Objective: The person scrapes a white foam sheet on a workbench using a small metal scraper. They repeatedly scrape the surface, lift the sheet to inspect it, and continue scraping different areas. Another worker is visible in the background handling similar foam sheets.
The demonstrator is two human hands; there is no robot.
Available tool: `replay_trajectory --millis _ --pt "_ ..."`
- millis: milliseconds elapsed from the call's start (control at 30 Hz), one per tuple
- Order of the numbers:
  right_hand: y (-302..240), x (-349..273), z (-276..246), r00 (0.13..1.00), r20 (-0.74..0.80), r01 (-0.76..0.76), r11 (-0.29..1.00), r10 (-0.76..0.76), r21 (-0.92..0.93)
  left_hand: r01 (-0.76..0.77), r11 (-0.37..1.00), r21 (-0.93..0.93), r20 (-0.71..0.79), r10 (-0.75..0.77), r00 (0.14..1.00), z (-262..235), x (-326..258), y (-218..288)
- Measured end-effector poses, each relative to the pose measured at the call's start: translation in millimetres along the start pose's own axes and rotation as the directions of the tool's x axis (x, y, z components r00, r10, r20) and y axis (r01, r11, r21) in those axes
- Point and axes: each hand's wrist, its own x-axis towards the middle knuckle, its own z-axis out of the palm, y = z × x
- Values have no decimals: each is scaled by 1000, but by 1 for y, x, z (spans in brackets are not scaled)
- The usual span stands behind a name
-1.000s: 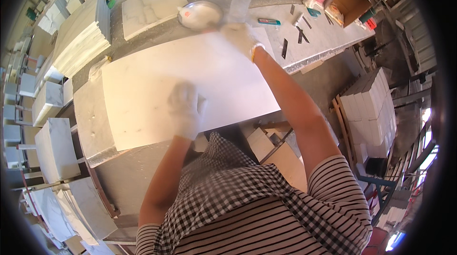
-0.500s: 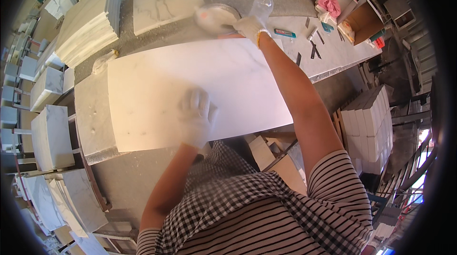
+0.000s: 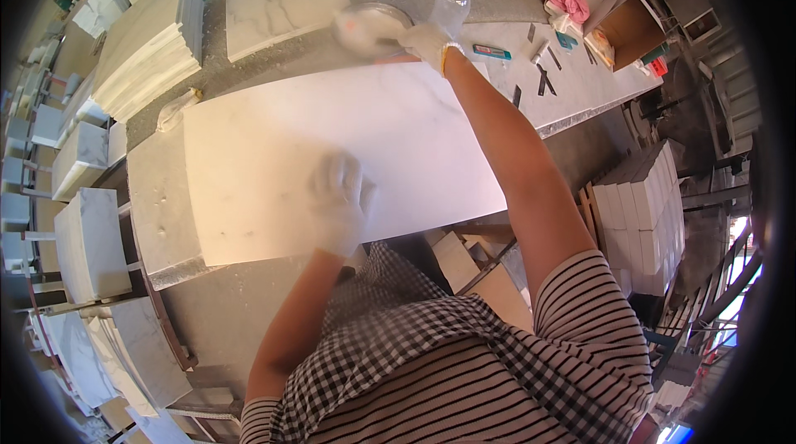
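Note:
A large white marble slab (image 3: 414,154) with faint grey veins lies across the work table in front of me. My left hand (image 3: 338,195), in a pale glove, is over the slab's near part with its fingers curled in; haze blurs it, and anything inside the fingers is hidden. Beyond the slab's far edge, my gloved right hand (image 3: 424,43) is closed around a dark flat-bladed tool (image 3: 388,42), whose end reaches into a round shallow dish (image 3: 365,21). A clear plastic bottle (image 3: 453,6) with a white cap stands just behind that hand.
On the right, a grey slab (image 3: 572,92) carries a teal cutter (image 3: 492,52) and several dark blades (image 3: 544,81). Open cardboard boxes (image 3: 634,33) and a pink cloth (image 3: 569,0) are farther back. Stacked marble slabs (image 3: 153,46) stand at far left; white blocks (image 3: 643,212) stand right.
The whole view has shifted slightly. Both hands keep nearly the same places, the left over the slab and the right at the dish.

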Motion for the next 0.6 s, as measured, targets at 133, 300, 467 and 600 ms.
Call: replay_trajectory --millis 133,300,467,600 --pt "-7 -19 -14 972 33 234 967 -231 -101 4 1000 -21 48 -3 999 0 0 -1" --pt "-27 -75 -35 999 -20 -27 980 31 197 -11 1000 14 -37 11 999 4 0 -2" --pt "-32 -140 -48 997 -73 56 966 -39 253 -18 999 37 12 17 1000 7 0 -4" --pt "-15 -211 -47 998 -50 60 919 -44 391 -30 999 41 4 29 1000 3 2 -4"
